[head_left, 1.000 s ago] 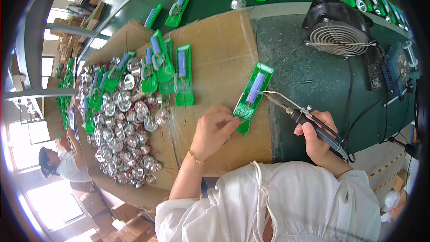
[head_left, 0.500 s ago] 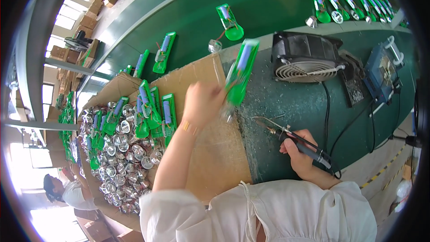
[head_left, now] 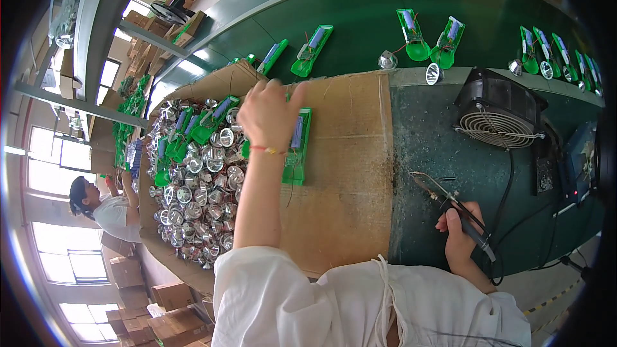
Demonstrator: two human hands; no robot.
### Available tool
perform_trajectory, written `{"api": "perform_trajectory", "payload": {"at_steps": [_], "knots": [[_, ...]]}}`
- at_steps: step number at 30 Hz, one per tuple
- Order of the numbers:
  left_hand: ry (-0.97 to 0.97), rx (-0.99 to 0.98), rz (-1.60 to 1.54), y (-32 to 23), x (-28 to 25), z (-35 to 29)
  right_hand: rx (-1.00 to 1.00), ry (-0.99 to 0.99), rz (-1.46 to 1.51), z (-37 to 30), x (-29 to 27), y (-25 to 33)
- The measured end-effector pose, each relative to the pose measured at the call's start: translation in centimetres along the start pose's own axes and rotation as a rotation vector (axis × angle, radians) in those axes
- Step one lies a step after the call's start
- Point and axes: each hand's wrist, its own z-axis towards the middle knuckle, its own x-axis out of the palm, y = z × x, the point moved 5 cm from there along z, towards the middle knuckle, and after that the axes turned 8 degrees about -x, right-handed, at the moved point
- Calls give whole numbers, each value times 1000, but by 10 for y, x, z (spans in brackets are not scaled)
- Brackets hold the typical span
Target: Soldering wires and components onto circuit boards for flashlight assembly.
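Note:
My left hand (head_left: 268, 114) is over the edge of the cardboard box, thumb apart from the fingers, with no object seen in it. Beneath and beside it are green plastic housings, one of them a housing with a blue cell (head_left: 297, 148) lying on the cardboard sheet (head_left: 340, 205). My right hand (head_left: 461, 228) is closed around the black handle of a soldering iron (head_left: 468, 230). The iron's tip points up and left over the green table, next to a thin curved metal tube. Part of the housing stack is hidden by my left hand and forearm.
Silvery reflector cups (head_left: 196, 199) fill the cardboard box (head_left: 156, 234) at left. More green housings with wired reflectors (head_left: 448, 42) stand along the green bench at the back. A black fan (head_left: 501, 106) and a blue soldering station (head_left: 581, 160) are at right. Another person (head_left: 106, 202) is far left.
My left hand has moved left, away from the housing it carried. A housing with its reflector now lies beside another on the back bench. The view has shifted; my right hand still holds the iron.

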Motion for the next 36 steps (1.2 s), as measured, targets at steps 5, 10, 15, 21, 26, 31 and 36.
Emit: {"api": "perform_trajectory", "payload": {"at_steps": [5, 10, 15, 21, 26, 31, 36], "knots": [[280, -60, 150, 67, 34, -35, -131, 44, 9, -1, 7, 3], [137, -59, -321, 60, 4, -65, -249, 21, -80, -6, 10, 1], [146, 54, -522, 24, -18, -168, -301, 10, -93, -7, 4, 3], [276, 43, -560, 38, -17, -212, -350, 74, -120, -9, 14, 3], [-11, -167, -231, 140, -26, -193, -342, 64, -127, -10, 9, 2], [289, -182, -281, 165, -1, -202, -322, 115, -103, -15, 18, 1], [145, -97, -564, 146, -17, -196, -332, 123, -116, -18, 17, 3]]}}
